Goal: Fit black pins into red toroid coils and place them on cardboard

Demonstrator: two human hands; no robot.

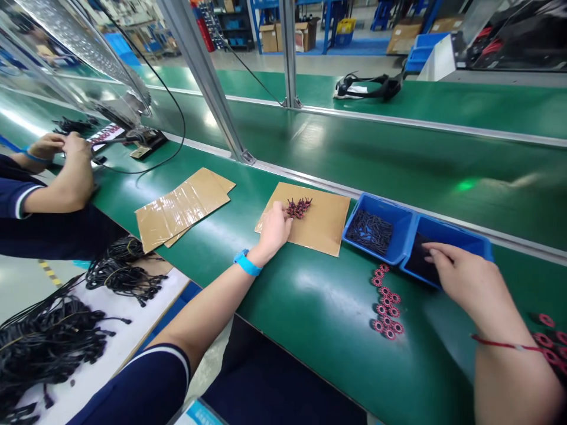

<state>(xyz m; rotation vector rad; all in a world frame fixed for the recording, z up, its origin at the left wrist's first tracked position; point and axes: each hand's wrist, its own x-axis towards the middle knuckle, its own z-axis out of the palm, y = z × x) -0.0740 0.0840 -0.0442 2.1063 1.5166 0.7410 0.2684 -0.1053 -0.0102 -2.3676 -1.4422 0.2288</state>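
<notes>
My left hand [275, 229] reaches over a cardboard sheet [325, 233], its fingers drawn together at the edge of a cluster of small red-and-black toothed parts [300, 208] with dark pins standing up. What lies between those fingertips is hidden. My right hand [460, 274] is at the right blue bin [456, 233], thumb and fingers pinched over dark contents; anything in the pinch is too small to make out. Beside it, the left blue bin [401, 227] holds short black pieces [371, 231]. Several red toothed rings [387, 307] lie on the green table below the bins.
More red rings [547, 339] lie at the far right. Two overlapping cardboard sheets [183, 206] rest to the left. A co-worker's hands [66, 147] work near a duct [110, 59]. Bundled black cables [53, 342] fill the lower left. A metal post [208, 82] rises behind the table.
</notes>
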